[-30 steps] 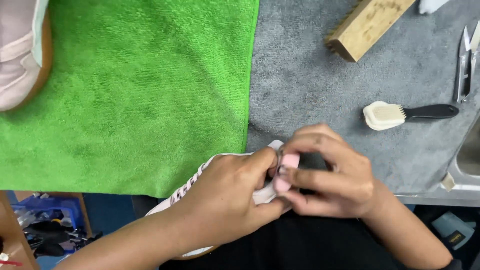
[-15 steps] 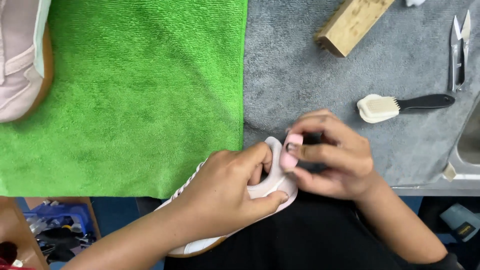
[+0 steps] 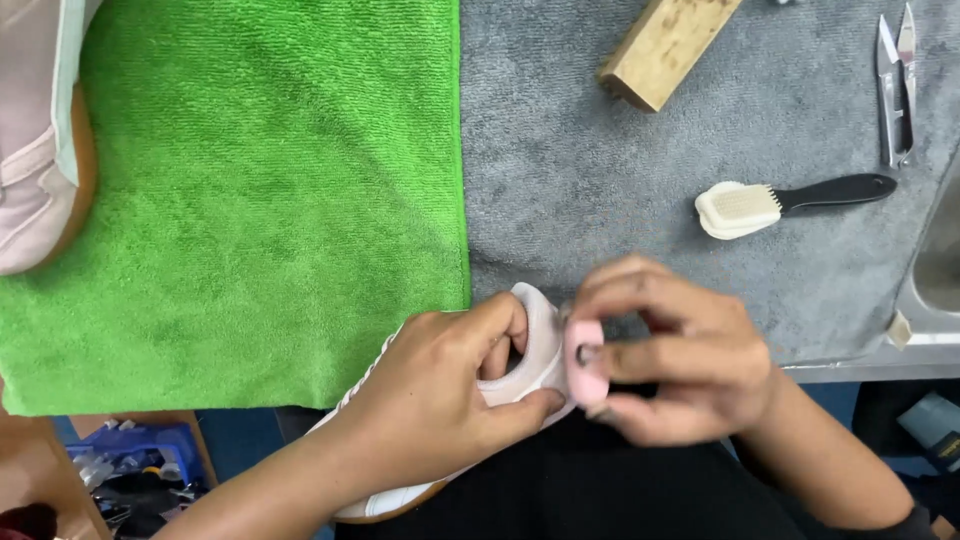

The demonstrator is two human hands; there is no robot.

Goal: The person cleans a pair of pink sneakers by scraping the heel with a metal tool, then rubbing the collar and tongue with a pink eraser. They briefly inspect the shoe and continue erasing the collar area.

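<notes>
Fingers of the left hand (image 3: 440, 400) curl over the heel collar of a pale pink sneaker (image 3: 520, 375), the tips hooked inside the opening and the thumb pressed beneath — a firm clasp that keeps the shoe steady at the near edge of the table. The right hand (image 3: 690, 365) meets it at the heel, thumb and fingertips pinched on the pink heel tab (image 3: 585, 358), which stands up between them; the rest of that hand is slightly blurred, so exactly how the tab is being worked cannot be told. The sneaker lies toe-down toward the person's lap, its white side and tan sole edge (image 3: 385, 510) showing under the left forearm.

By the look of it, the step in hand is work on the back of the heel. The next move seems to call for the left hand keeping its brace while the right draws or presses the tab with care.

Beyond the hands spreads a grey mat (image 3: 620, 200) — on it a small white-bristled brush with a black handle (image 3: 775, 205), thread snips (image 3: 895, 85) and a wooden block (image 3: 665, 45). To the left lies a green towel (image 3: 270, 190) bearing a second shoe (image 3: 40, 150).
</notes>
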